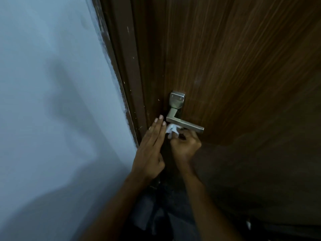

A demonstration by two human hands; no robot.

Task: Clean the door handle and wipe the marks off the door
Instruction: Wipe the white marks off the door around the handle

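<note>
A brushed-metal lever door handle (184,124) sticks out from a dark wood-grain door (234,66), with its square mounting plate (177,99) above. My right hand (185,146) is closed around a small white tissue (172,130) pressed under the lever near its bend. My left hand (151,148) lies flat with fingers straight and together, against the door's edge just left of the handle, holding nothing. Small pale specks dot the door edge and frame near the handle.
A dark brown door frame (128,66) runs up the left of the door, with white paint smears along its border. A pale blue-grey wall (52,84) fills the left side. Dark trousers (156,206) show below my arms.
</note>
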